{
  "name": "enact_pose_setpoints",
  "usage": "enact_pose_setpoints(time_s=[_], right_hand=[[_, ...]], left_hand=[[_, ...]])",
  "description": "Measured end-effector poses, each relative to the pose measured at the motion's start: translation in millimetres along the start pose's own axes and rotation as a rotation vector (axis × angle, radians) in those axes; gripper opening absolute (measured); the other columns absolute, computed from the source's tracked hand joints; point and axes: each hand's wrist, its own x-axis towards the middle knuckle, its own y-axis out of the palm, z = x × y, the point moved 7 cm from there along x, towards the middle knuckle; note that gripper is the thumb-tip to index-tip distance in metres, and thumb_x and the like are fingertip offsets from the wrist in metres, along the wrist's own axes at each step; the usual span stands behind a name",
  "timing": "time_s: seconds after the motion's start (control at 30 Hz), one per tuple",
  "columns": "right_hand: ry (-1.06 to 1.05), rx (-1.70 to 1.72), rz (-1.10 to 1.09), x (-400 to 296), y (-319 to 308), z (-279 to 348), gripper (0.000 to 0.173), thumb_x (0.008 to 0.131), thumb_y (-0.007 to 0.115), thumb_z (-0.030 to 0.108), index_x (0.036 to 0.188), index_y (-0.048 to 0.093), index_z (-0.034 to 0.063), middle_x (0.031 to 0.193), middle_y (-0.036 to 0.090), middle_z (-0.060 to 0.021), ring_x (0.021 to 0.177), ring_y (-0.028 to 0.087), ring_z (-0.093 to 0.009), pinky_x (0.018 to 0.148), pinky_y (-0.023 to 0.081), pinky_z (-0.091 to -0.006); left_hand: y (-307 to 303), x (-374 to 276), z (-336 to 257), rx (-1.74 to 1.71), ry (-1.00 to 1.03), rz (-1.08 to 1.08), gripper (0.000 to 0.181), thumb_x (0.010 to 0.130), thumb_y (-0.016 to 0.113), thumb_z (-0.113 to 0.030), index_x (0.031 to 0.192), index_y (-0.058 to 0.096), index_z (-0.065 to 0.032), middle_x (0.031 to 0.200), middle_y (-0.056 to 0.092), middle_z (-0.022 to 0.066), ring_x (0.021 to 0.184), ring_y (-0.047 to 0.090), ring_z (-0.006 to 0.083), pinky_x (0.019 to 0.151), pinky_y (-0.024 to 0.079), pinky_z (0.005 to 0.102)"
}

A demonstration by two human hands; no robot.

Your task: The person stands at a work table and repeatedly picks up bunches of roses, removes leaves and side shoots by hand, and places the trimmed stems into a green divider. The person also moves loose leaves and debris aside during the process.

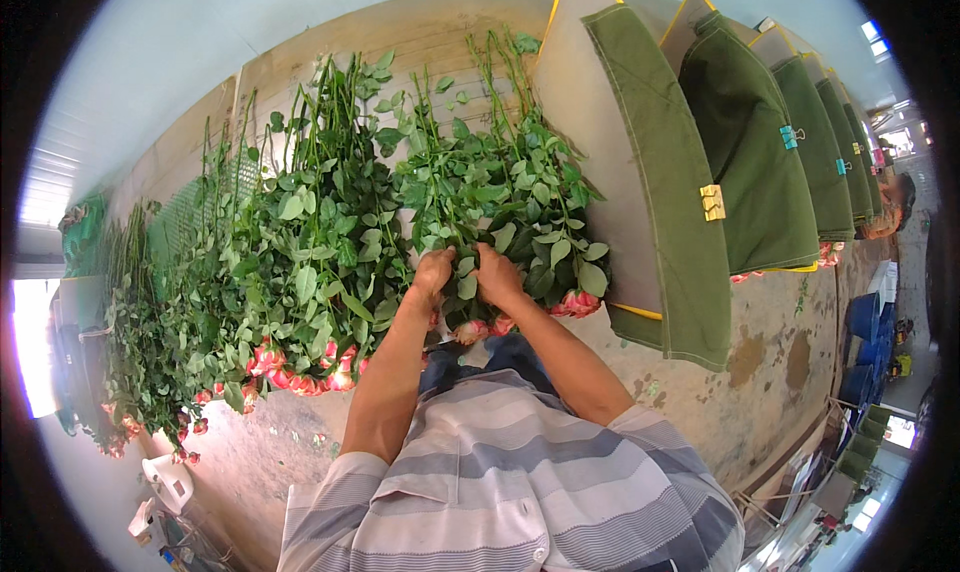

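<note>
Long-stemmed roses with pink-and-cream blooms lie in piles over a worktable [450, 43], stems away from me and blooms at the near edge. My left hand [433, 272] and my right hand [495, 273] are close together among the leafy rose stems [457, 189] in the middle, fingers curled at the foliage. Leaves hide the fingertips, so the exact grip of each hand cannot be told. Rose blooms [472, 332] hang just below my hands. Another bunch of roses [544, 197] lies to the right, and a larger pile [322, 219] to the left.
Upright grey panels draped with green cloth [660, 174], held by binder clips [712, 202], stand at the right. A person [892, 204] is beyond them. Green netting [176, 219] shows among the left roses. Blue containers [862, 347] stand at far right above the stained floor [757, 377].
</note>
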Motion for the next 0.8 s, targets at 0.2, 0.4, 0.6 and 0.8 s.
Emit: enact_pose_setpoints(time_s=[0.2, 0.4, 0.6, 0.8], right_hand=[[-0.087, 0.106, -0.125, 5.3, 10.8, -0.6, 0.057, 0.075, 0.065, 0.018, 0.124, 0.042, 0.0006, 0.102, 0.058, -0.0254, 0.097, 0.056, -0.04, 0.079, 0.045, -0.0472], [-0.294, 0.262, -0.095, -45.5, -53.2, 63.1, 0.057, 0.066, 0.068, 0.012, 0.116, 0.045, -0.0037, 0.095, 0.056, -0.0268, 0.09, 0.055, -0.043, 0.074, 0.045, -0.0461], [-0.632, 0.655, -0.326, -167.9, -218.7, 88.6, 0.059, 0.078, 0.062, 0.02, 0.128, 0.041, -0.003, 0.103, 0.059, -0.0204, 0.091, 0.06, -0.029, 0.076, 0.047, -0.0364], [-0.335, 0.682, -0.687, -254.2, -367.9, -0.3, 0.052, 0.084, 0.06, 0.015, 0.13, 0.044, -0.0019, 0.113, 0.058, -0.0107, 0.101, 0.052, -0.015, 0.089, 0.041, -0.0302]], left_hand=[[9.1, -26.1, -20.2, -0.248, -0.114, 0.038, 0.042, 0.091, 0.047, -0.034, 0.105, 0.06, 0.0033, 0.1, 0.062, 0.0119, 0.087, 0.055, 0.0228, 0.079, 0.043, 0.0347], [7.5, -82.6, -84.1, -0.094, 0.193, -0.017, 0.046, 0.092, 0.047, -0.035, 0.122, 0.053, -0.0008, 0.108, 0.06, 0.0097, 0.096, 0.054, 0.0192, 0.086, 0.041, 0.0323], [-23.3, -132.7, -109.6, -0.112, 0.274, 0.101, 0.047, 0.092, 0.046, -0.041, 0.117, 0.054, -0.0016, 0.101, 0.061, 0.0073, 0.093, 0.058, 0.0187, 0.079, 0.046, 0.0315], [-50.8, -118.3, -84.7, -0.025, 0.198, 0.051, 0.044, 0.092, 0.048, -0.04, 0.116, 0.056, -0.0042, 0.1, 0.062, 0.0064, 0.083, 0.058, 0.0155, 0.075, 0.048, 0.0295]])
